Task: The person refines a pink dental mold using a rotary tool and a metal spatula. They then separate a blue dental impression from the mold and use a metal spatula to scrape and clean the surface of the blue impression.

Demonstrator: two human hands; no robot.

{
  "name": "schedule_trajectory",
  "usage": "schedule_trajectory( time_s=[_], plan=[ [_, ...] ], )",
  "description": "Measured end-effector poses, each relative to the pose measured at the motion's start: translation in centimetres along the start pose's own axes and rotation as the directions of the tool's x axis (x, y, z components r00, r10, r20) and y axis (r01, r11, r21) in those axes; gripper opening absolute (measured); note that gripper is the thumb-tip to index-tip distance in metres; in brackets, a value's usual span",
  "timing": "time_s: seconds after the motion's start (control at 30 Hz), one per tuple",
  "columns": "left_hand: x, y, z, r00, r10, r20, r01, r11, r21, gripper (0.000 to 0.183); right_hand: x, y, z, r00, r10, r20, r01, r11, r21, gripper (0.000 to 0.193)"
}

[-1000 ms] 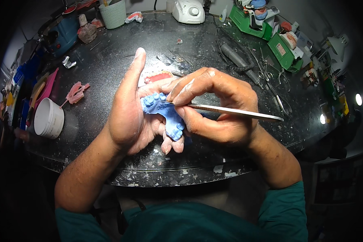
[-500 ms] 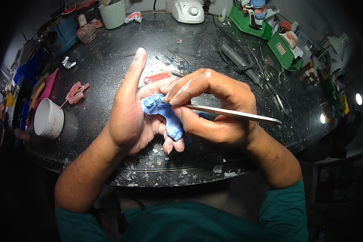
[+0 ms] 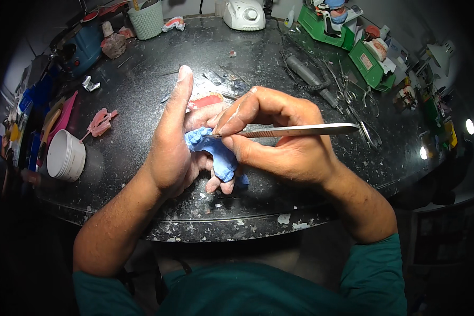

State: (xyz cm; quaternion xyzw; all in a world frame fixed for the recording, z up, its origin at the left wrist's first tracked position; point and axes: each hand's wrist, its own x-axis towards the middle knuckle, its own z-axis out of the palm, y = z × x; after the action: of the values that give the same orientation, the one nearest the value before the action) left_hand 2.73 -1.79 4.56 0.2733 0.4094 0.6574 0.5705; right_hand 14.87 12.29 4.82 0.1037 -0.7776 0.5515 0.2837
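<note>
A blue dental cast (image 3: 224,160), arch-shaped with a row of teeth, lies in my left hand (image 3: 166,145). The fingers of that hand curl beneath the cast and partly show below it, while the thumb points up and away. My right hand (image 3: 295,139) grips a slim metal scalpel (image 3: 313,129) with a ribbed handle, pinched between thumb and fingers. Its tip meets the cast near the teeth; the fingers partly hide the blade. Just beyond my hands, a pink and cream dental piece (image 3: 208,100) rests on the dark bench (image 3: 142,100).
At left stand a white tub (image 3: 67,156) and a pink branched piece (image 3: 101,122). A grey handpiece (image 3: 306,72) and several scissor-like tools (image 3: 347,96) lie at right. Farther back are a white control box (image 3: 244,15), a mesh cup (image 3: 146,21) and a green bin (image 3: 371,66).
The scalpel's rear end has swung away from me, so its handle now lies nearly level. My right hand has shifted slightly left, and the cast has tilted a little in my left hand.
</note>
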Motion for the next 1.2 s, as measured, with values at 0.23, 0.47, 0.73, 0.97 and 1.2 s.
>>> schedule_trajectory(
  time_s=[0.23,0.47,0.73,0.97,1.2],
  plan=[
    [0.0,0.1,0.2,0.999,-0.007,-0.032,0.009,0.998,0.057,0.106,-0.1,-0.7,-0.1,0.995,0.100,0.018,-0.101,0.995,0.025,0.012],
    [0.1,0.0,-0.3,1.000,-0.005,-0.008,0.006,0.995,0.104,0.107,-0.1,-0.6,-0.1,0.994,0.105,0.021,-0.106,0.994,0.035,0.013],
    [0.1,-0.2,-0.6,0.997,-0.067,0.045,0.068,0.998,-0.007,0.108,0.1,-1.3,-0.7,0.942,0.298,0.155,-0.332,0.892,0.305,0.007],
    [0.5,-0.2,-0.8,0.998,-0.025,0.051,0.027,0.999,-0.043,0.107,-0.1,0.2,-0.1,0.998,0.067,-0.010,-0.067,0.996,0.055,0.011],
    [0.6,-0.3,-0.7,0.999,-0.019,0.051,0.021,0.999,-0.041,0.107,-0.1,0.2,0.0,0.998,0.054,-0.028,-0.054,0.998,0.024,0.011]
  ],
)
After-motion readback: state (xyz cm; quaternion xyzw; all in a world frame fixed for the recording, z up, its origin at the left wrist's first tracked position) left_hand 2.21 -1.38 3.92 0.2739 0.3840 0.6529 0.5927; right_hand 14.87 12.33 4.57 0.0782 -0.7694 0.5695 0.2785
